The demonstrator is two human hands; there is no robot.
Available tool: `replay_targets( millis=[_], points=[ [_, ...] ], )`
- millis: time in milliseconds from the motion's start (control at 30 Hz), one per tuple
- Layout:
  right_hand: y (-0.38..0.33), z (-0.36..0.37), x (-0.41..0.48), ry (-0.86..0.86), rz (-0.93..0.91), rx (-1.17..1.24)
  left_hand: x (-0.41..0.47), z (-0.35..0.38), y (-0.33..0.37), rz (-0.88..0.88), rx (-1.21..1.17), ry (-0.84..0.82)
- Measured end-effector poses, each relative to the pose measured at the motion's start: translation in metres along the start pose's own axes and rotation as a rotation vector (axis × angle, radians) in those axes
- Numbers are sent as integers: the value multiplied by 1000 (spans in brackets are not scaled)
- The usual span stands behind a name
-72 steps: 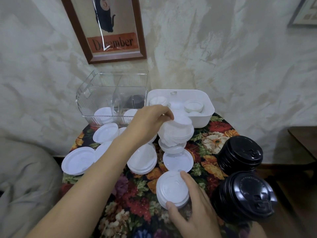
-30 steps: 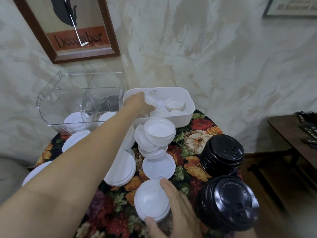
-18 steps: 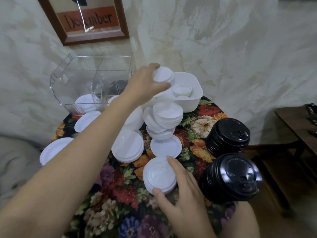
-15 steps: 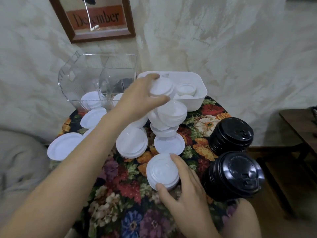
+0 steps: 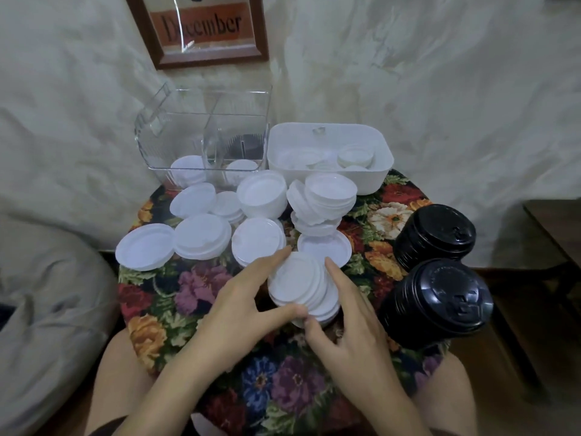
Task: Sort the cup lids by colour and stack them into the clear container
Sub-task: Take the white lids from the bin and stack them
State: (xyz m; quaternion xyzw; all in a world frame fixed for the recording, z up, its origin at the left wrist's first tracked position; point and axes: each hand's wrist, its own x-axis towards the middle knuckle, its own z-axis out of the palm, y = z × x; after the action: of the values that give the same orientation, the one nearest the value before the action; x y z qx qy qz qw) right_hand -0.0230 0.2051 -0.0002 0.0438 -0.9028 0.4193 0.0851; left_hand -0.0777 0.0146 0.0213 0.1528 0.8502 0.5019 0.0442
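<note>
On the cloth (image 5: 195, 287) — both hands (image 5: 242, 306) (image 5: 352, 325) half-curled around one white lid stack (image 5: 298, 278)

Dim, soft indoor light here, faint sheen on the black lid stack (image 5: 440, 306), white lids (image 5: 298, 281) washed out, edges bowed by wide-angle, detail soft.

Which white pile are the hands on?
The nearest pile, beside the front black stack: left hand and right hand grip its sides; the others lie untouched.
</note>
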Motion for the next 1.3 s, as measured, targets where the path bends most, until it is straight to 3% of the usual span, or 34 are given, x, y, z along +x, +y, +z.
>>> replay_targets(
  millis=[367, 633, 967, 1133, 1300],
  points=[
    [1, 1, 1, 24, 32, 104, 12, -1, 5, 0, -124, -150],
    [5, 1, 0, 8, 69, 73, 1, -3, -10, -2, -154, 70],
    [4, 3, 0, -23, 114, 51, -19, -29, -31, -6, 103, 108],
    [4, 2, 0, -32, 159, 70, -21, -37, -34, 45, 312, 64],
    [6, 2, 1, -21, 140, 76, -19, -27, -30, 117, 424, 122]
  ],
)
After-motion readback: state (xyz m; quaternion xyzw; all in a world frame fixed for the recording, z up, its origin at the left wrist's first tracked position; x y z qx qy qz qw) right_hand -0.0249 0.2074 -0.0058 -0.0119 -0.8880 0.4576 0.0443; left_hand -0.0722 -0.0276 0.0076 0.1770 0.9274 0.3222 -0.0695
